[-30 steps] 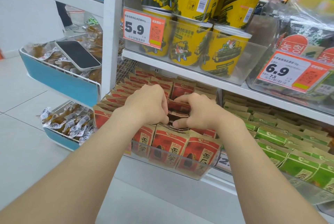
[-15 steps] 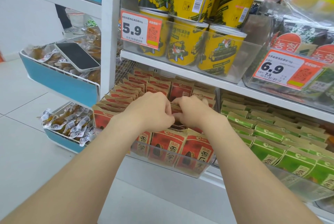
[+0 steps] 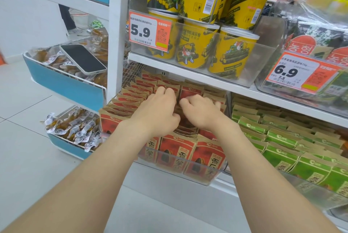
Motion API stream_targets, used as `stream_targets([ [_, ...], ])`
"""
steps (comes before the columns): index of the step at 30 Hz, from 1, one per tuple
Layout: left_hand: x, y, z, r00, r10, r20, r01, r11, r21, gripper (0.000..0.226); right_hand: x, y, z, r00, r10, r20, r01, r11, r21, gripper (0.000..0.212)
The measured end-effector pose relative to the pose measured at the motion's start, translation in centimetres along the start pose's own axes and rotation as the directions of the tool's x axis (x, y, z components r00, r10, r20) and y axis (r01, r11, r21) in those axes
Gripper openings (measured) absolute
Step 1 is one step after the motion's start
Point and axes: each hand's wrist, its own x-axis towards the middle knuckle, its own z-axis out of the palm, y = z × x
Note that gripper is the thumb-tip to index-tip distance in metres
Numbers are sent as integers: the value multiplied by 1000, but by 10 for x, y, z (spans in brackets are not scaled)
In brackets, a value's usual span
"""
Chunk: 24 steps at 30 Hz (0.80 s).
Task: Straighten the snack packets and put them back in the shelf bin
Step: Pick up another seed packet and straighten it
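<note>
Red and brown snack packets [image 3: 177, 150] stand in rows inside a clear plastic shelf bin [image 3: 205, 177] on the lower shelf. Both my hands reach deep into the middle row. My left hand [image 3: 160, 111] has its fingers curled over the tops of the packets in the middle row. Close beside it, my right hand [image 3: 199, 110] curls its fingers around packets of the same row, thumb pointing left. The packets under the hands are mostly hidden.
Green packets [image 3: 282, 150] fill the neighbouring bin on the right. Yellow tubs [image 3: 195, 48] sit in a clear bin on the shelf above, close over my hands. A phone [image 3: 82, 58] lies on wrapped snacks in a blue side basket [image 3: 66, 84] at the left.
Both hands have moved further back into the bin along the middle row and drawn closer together. The camera has shifted slightly.
</note>
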Motion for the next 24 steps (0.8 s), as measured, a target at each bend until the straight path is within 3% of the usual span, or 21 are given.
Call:
stream_targets([
  [3,1,-4,0,998,-17,-55,15,999,-32,10,4,-6,4,982,24,-187,-15,999,48,30],
  [5,0,-5,1,998,-30,-57,28,999,-36,6,9,-9,7,986,47,-162,-43,999,31,24],
  [10,0,-7,5,997,-38,-63,36,999,-34,6,25,-6,5,995,97,19,-98,995,24,70],
  [13,0,-7,7,998,-41,-51,40,999,-25,6,31,-6,3,993,115,-4,-114,993,29,77],
  [20,0,-4,6,996,-77,-52,77,997,-11,13,27,-11,1,961,255,-102,-262,963,-62,50],
  [24,-2,-1,5,992,-87,-87,85,996,-25,10,27,-3,6,958,216,-188,-232,970,-68,33],
])
